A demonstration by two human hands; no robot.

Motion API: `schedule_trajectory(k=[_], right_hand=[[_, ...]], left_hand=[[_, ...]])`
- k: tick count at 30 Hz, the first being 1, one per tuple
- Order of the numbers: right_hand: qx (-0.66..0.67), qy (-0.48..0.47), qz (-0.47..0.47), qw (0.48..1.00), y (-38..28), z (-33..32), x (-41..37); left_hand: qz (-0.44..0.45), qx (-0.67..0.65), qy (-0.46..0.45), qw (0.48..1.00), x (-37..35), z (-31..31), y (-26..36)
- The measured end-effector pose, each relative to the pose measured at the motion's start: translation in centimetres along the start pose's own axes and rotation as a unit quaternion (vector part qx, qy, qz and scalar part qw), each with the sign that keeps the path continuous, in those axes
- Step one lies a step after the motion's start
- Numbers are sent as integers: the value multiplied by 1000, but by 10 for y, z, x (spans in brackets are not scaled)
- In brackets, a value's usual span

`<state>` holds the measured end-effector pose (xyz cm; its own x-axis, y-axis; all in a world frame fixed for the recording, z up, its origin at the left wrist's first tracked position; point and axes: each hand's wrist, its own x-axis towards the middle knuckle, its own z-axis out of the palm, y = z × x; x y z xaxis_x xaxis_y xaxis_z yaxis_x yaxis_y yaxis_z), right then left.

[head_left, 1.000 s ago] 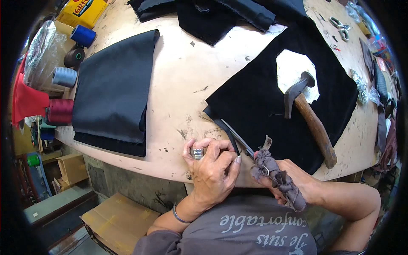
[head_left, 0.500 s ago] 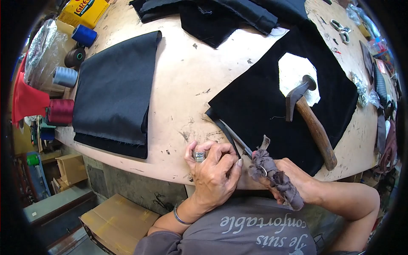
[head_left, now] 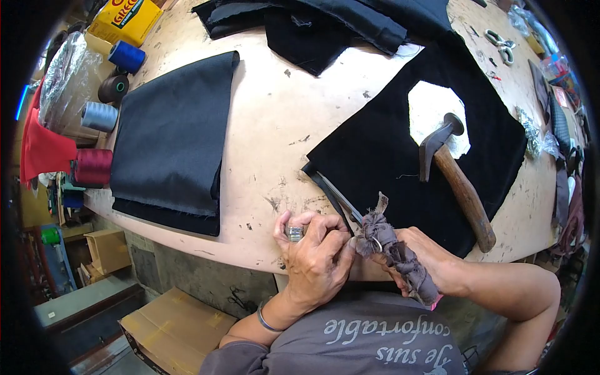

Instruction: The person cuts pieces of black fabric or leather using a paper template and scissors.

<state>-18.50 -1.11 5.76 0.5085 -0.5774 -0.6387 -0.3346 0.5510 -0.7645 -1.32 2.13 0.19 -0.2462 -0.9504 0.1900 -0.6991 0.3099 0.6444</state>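
Note:
My left hand [head_left: 317,253] is closed at the table's front edge, its fingers pinching the narrow edge strip of the black cloth [head_left: 375,144]. A ring with a wide band shows on one finger. My right hand [head_left: 428,259] is wrapped round the cloth-bound handles of the scissors [head_left: 400,256]. The scissor blades point up and left along the strip at the cloth's lower left edge. On the black cloth lie a white octagonal piece [head_left: 431,106] and a hammer [head_left: 465,194] with a wooden handle, its head resting on the white piece.
Folded dark cloth [head_left: 172,137] lies on the table [head_left: 269,125] at left, beside thread spools [head_left: 94,167] and a yellow box [head_left: 125,22]. More black cloth [head_left: 312,37] is at the back, other scissors [head_left: 500,45] back right. A cardboard box [head_left: 178,328] stands below the table.
The scissors and my right hand have shifted slightly left, and the handles are now closer to my left fingers. My left hand keeps its pinch.

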Motion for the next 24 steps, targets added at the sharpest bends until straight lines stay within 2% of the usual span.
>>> schedule_trajectory(k=[4, 7, 10, 13, 15, 19, 22, 24], right_hand=[[-47, -24, 41, 998, -6, -4, 3], [-132, -28, 39, 990, -4, -6, 11], [-174, -36, -40, 983, 5, -7, 14], [-123, -49, -53, 990, 3, -10, 10], [-98, -17, -26, 995, 9, -7, 12], [-82, -17, 31, 996, 0, -4, 14], [-124, -7, -91, 988, 2, -6, 17], [-113, -13, -44, 993, -8, -4, 17]], left_hand=[[0, -6, -2, 1000, 1, 0, 1], [5, 1, 3, 1000, 0, 1, 0], [7, -1, 4, 1000, 0, 0, -1], [4, -3, 7, 1000, -1, 1, 0], [3, 4, 3, 1000, 0, 2, 0], [6, -1, 6, 1000, -1, 1, -1], [7, -1, 9, 1000, -1, 0, 1], [3, -6, 9, 1000, -1, 0, 0]])
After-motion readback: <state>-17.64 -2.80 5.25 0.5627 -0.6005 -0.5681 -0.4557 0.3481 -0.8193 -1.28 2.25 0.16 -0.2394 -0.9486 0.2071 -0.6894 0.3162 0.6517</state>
